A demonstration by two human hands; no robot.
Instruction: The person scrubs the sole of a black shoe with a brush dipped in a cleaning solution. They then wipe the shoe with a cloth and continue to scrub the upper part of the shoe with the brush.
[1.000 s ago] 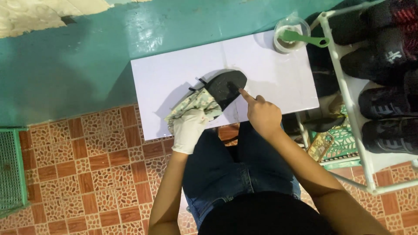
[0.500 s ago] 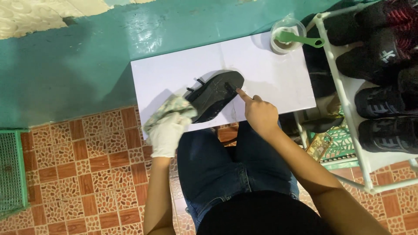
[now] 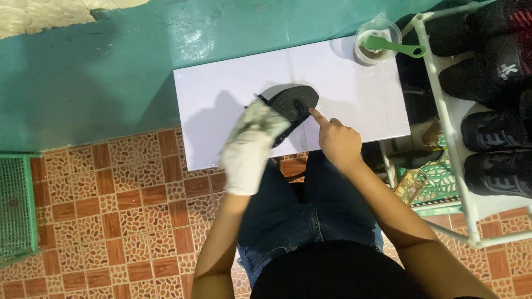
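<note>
A black shoe [image 3: 291, 105] lies sole-up on a white sheet [image 3: 221, 99] spread over the floor in front of my knees. My left hand [image 3: 250, 147], in a stained white glove, grips the shoe's near end. Bare, my right hand [image 3: 336, 143] has its index finger stretched out, with the fingertip pressed on the sole's edge. Beyond the shoe stands a clear cup [image 3: 376, 41] of brownish stuff with a green spatula [image 3: 396, 47] lying across it.
A white shoe rack [image 3: 443, 111] with several dark shoes stands at the right. A teal wall [image 3: 111, 72] rises behind the sheet. A green mesh basket [image 3: 16, 205] sits at the left on the patterned tile floor [image 3: 111, 221].
My gloved left hand has shifted along the shoe and the shoe has turned slightly on the sheet. My right index finger stays on the sole.
</note>
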